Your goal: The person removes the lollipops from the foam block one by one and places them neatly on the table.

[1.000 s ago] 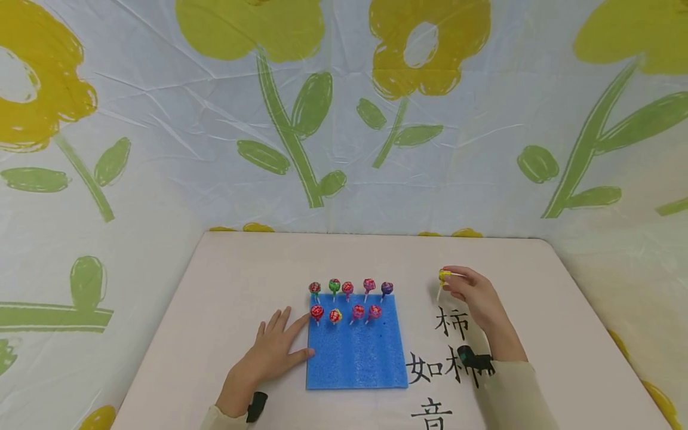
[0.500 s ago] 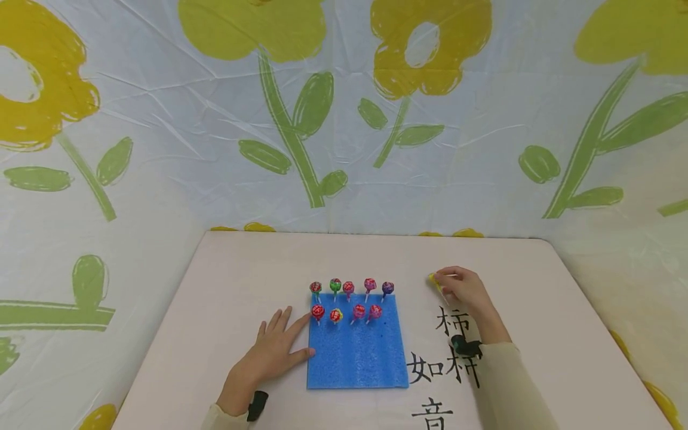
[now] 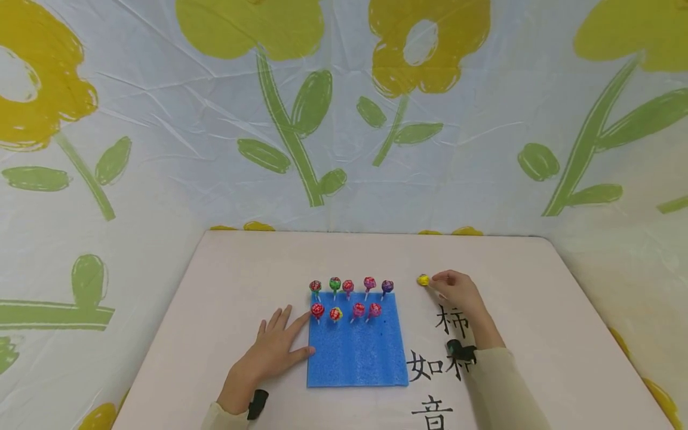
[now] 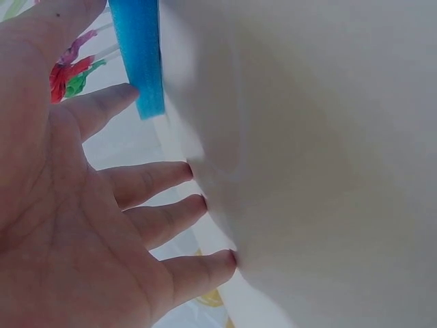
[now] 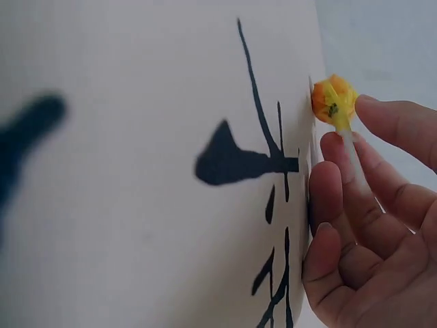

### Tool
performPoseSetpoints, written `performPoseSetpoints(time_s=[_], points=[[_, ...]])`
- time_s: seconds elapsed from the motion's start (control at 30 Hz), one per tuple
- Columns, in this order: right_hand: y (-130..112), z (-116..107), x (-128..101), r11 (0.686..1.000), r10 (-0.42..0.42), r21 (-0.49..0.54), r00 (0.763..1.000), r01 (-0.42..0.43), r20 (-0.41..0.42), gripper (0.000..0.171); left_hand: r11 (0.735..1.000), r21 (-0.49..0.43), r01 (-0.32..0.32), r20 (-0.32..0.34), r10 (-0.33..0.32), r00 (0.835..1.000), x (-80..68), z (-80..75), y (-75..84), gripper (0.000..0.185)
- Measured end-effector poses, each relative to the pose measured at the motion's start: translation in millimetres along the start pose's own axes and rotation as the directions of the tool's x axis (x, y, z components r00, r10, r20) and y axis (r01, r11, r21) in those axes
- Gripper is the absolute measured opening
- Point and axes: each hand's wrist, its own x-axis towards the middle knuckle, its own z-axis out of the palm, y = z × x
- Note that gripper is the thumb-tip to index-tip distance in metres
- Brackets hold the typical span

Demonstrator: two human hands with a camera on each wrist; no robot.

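In the head view, a yellow-wrapped lollipop (image 3: 423, 280) sticks out at the fingertips of my right hand (image 3: 457, 294), low over the table. The right wrist view shows its yellow-orange head (image 5: 334, 102) beside a fingertip. Its white stick (image 5: 353, 158) runs along my curled fingers. My left hand (image 3: 271, 349) lies spread at the left side of a blue foam board (image 3: 357, 358), with thumb and index finger at its edge. Up close in the left wrist view, the other fingertips (image 4: 224, 263) of this hand press on the table. Several lollipops (image 3: 348, 287) stand in two rows on the board.
The pale table (image 3: 252, 257) carries black painted characters (image 3: 426, 365) right of the board, partly under my right arm. Behind it hangs a white cloth (image 3: 344, 197) printed with yellow flowers. Each wrist wears a black strap piece (image 3: 258, 404).
My right hand has moved a little left with the yellow lollipop. The lollipop has tipped from upright, and its head now points left. My left hand stays in place at the board.
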Motion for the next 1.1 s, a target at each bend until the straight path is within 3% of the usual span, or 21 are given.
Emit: performPoseSetpoints(time_s=[0.53, 1.1], points=[[-5.7, 12.8, -8.1, 0.997, -0.019, -0.07, 0.998, 0.015, -0.053, 0.024, 1.0, 0.002, -0.001, -0.001, 0.001, 1.0, 0.3, 1.0, 0.4, 0.076], [-11.1, 13.9, -7.3, 0.996, 0.013, -0.088, 0.997, -0.02, -0.077, 0.028, 1.0, -0.017, 0.0, -0.006, 0.0, 1.0, -0.8, -0.3, 0.3, 0.076]])
